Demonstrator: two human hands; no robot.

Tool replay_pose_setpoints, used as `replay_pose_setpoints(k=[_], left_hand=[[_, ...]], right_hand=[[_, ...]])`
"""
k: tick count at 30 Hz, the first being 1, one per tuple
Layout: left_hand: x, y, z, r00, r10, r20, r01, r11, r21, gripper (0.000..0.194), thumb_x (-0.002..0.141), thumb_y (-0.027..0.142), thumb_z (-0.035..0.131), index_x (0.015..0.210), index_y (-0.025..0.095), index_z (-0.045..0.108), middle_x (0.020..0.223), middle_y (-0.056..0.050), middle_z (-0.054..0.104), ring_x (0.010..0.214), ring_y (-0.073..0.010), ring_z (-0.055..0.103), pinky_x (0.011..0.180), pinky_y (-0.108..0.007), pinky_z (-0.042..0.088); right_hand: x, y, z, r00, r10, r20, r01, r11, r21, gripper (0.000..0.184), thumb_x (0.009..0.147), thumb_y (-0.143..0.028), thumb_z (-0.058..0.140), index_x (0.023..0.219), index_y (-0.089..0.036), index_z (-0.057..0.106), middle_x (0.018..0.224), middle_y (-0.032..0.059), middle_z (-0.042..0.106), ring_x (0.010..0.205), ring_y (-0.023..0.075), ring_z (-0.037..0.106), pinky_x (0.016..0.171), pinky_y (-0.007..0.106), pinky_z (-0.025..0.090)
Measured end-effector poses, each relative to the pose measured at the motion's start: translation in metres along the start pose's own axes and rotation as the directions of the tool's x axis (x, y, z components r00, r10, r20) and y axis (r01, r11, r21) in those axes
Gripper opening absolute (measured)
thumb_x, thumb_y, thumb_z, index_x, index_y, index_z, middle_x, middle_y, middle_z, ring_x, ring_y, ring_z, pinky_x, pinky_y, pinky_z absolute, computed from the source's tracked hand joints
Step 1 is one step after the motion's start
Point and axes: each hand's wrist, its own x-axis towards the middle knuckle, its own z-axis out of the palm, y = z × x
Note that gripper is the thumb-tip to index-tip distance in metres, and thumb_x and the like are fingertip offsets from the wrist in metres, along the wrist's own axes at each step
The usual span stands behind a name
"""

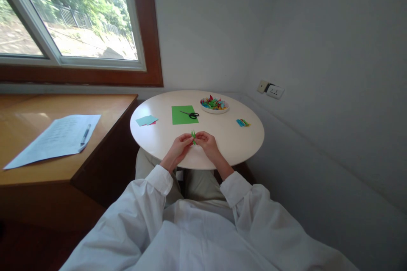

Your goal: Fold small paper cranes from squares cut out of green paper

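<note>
At the frame's centre, fingers of the left hand [179, 145] and right hand [207, 142] pinch a small green paper piece [193, 134], apparently folded, whose slim points could bend or tear under uneven pulling.

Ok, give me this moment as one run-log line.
left hand: pinching folded paper | right hand: pinching same piece | scissors: lying on green sheet | bowl: holding colourful paper pieces

Scissors [193, 115] on sheet [178, 118], slips [146, 120] left, bowl [216, 111] right; held paper [193, 134] in front
</note>
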Motion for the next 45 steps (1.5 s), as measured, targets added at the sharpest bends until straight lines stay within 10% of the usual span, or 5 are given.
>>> replay_pose_setpoints(k=[45], left_hand=[[-0.0050,0.0010,0.0084,0.986,0.119,-0.113,-0.109,0.990,0.089,0.019,0.053,0.023,0.078,0.063,0.014,0.065,0.059,0.002,0.060,0.055,-0.0078,0.053,0.057,-0.022,0.039]], right_hand=[[0.0016,0.0047,0.0016,0.999,0.023,0.027,-0.019,0.990,-0.141,0.021,0.057,-0.035,0.071,0.062,-0.018,0.061,0.062,-0.0004,0.063,0.058,0.0123,0.055,0.062,0.028,0.044]])
